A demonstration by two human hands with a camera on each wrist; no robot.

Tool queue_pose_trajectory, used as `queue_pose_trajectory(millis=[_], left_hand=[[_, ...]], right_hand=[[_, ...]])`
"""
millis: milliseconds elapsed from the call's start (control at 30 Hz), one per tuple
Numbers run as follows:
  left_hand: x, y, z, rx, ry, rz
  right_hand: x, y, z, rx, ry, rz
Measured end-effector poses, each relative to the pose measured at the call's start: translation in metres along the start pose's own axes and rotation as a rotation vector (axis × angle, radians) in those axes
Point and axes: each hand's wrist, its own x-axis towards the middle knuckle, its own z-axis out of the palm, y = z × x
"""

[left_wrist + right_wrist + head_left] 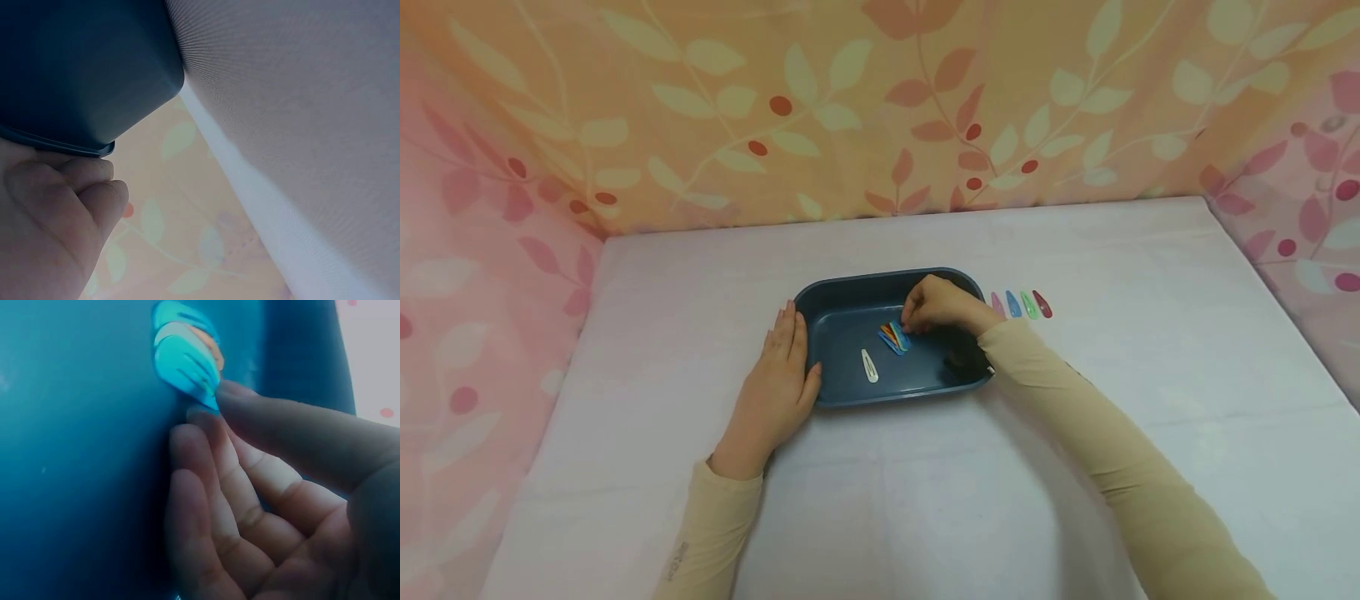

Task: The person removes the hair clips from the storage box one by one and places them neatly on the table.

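A dark blue tray point(835, 392) stands on the table. My left hand point(778, 379) lies along its left end, fingers straight over the rim and thumb at the near corner; the left wrist view shows the tray's outer wall point(94, 69) above that hand point(50, 225). Inside the tray, my right hand point(936, 304) pinches the tip of a blue hair clip point(187, 369) between thumb and forefinger. That clip overlaps a small bunch of coloured hair clips point(891, 337), blue and orange among them. Nearer the front, a white hair clip point(869, 366) lies alone on the tray floor.
Right of the tray, a row of hair clips lies on the white cloth point(1150, 350): pink point(997, 304), blue point(1014, 304), green point(1028, 305) and dark red point(1042, 304). Behind the table hangs a leaf-patterned curtain point(850, 108).
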Motion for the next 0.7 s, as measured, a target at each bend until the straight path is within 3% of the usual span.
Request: queue_pose_trajectory(millis=[400, 700], left_hand=[[0.0000, 0.0003, -0.0006, 0.000, 0.006, 0.004], [-0.0003, 0.0005, -0.0002, 0.007, 0.002, 0.000]], right_hand=[[0.0047, 0.0007, 0.0047, -0.154, 0.017, 0.006], [0.0033, 0.0008, 0.0052, -0.183, 0.040, 0.012]])
